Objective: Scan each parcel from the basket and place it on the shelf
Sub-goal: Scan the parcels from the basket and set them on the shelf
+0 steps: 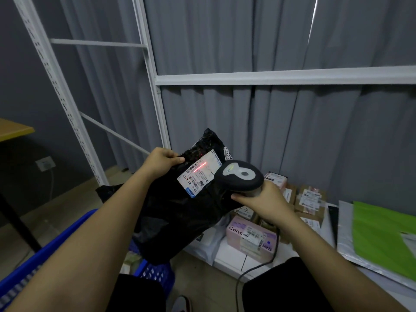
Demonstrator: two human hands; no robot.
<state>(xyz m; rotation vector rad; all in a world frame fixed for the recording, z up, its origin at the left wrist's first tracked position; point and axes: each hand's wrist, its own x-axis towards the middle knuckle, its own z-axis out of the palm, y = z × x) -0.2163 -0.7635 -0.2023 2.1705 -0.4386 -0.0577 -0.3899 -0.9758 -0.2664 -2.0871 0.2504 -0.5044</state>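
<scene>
My left hand (161,162) grips the upper left edge of a black plastic parcel (180,212), held tilted above the blue basket (45,255). A white shipping label (199,172) faces up on the parcel. My right hand (262,203) holds a grey and black barcode scanner (239,176) by its handle, just right of the label. A red scan line falls across the label's barcode. The white shelf (231,257) lies low at the right, behind the parcel.
The low shelf carries a pink box (252,237), several brown cardboard boxes (310,199), and a green mailer (382,235) on a grey one. White rack uprights (157,86) and grey curtains stand behind. A wooden table (11,129) is at left. The scanner cable (254,269) hangs down to the floor.
</scene>
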